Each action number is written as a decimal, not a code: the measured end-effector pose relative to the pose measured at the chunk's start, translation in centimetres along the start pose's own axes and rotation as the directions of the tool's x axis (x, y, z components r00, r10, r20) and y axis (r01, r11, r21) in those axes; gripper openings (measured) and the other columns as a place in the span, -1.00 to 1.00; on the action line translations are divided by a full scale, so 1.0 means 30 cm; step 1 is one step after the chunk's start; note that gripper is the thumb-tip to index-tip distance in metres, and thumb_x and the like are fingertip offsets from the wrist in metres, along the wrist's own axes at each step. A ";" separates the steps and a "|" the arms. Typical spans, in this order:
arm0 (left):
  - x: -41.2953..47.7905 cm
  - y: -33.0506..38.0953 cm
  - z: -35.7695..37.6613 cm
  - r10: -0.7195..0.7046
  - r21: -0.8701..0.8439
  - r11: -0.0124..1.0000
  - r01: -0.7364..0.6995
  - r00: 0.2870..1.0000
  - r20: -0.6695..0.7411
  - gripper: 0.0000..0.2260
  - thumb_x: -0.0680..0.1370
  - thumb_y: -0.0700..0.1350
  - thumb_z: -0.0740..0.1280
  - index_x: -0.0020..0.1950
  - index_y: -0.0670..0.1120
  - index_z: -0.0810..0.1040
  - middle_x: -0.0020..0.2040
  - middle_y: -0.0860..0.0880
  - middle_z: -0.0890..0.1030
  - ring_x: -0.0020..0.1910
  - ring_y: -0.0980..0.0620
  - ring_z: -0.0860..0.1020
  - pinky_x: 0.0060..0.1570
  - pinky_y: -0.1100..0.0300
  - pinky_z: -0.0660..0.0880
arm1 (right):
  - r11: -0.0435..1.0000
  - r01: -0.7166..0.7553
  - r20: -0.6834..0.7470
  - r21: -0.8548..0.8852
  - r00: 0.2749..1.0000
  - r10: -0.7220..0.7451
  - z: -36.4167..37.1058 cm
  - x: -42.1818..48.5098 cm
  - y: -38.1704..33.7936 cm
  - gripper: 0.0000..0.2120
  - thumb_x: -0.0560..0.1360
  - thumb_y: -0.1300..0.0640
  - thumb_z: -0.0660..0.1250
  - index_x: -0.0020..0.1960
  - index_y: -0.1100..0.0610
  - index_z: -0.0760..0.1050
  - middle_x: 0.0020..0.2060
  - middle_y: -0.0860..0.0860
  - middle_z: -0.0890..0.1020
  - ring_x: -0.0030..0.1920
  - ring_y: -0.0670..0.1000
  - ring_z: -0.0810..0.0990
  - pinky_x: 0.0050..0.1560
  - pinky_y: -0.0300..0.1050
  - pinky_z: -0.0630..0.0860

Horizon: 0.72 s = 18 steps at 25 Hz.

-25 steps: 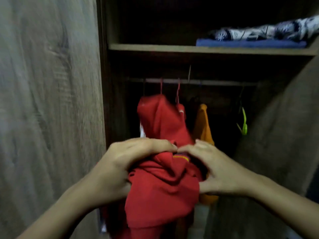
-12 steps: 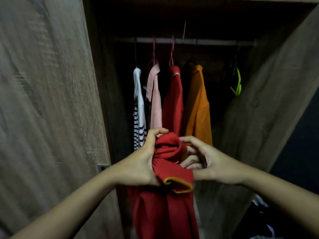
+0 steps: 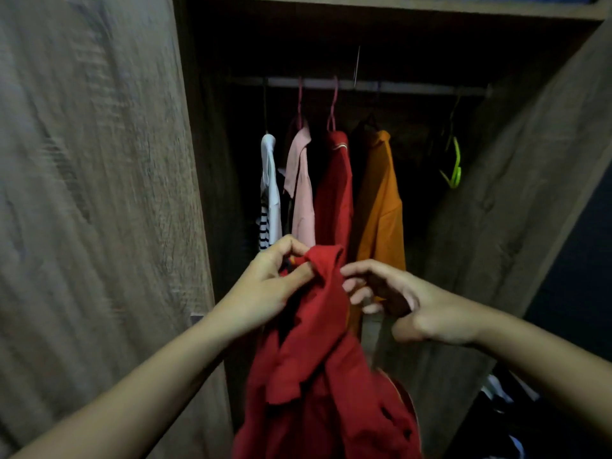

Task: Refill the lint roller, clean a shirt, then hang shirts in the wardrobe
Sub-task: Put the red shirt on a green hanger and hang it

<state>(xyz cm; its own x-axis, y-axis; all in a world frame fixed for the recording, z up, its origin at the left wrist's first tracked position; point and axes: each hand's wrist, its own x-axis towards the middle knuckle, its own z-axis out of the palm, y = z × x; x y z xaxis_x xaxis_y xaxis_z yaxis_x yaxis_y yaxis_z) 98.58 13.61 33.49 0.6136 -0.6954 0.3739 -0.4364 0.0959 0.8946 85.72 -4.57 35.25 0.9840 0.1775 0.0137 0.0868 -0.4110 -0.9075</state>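
Dangling red shirt [image 3: 318, 352] between hands [image 3: 265, 293] [image 3: 414, 309]

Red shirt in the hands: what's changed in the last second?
The right hand has let go and drawn off to the right, fingers loosely curled. The red shirt, bunched between both hands before, now hangs down from the left hand, which still pinches its top. The hung shirts and green hanger stayed put.
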 end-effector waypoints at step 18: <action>0.064 -0.045 0.033 -0.001 0.378 0.924 -0.061 0.987 0.162 -0.60 0.41 -0.09 0.49 0.19 0.05 0.47 0.00 0.06 0.59 -0.03 0.16 0.55 0.03 0.28 0.46 | 0.988 -0.002 -0.588 -0.157 0.804 -0.091 0.011 0.094 -0.099 -0.63 0.45 0.36 0.12 -0.21 -0.04 0.55 -0.25 -0.09 0.60 -0.18 -0.11 0.53 -0.08 -0.23 0.42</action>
<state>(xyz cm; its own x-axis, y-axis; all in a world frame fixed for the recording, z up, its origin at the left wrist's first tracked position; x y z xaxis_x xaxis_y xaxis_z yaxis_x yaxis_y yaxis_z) 99.69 11.46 32.75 0.4994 -0.8018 0.3281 -0.6892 -0.1382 0.7113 88.18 -2.54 37.84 0.8745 -0.3453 0.3406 0.1078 -0.5463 -0.8306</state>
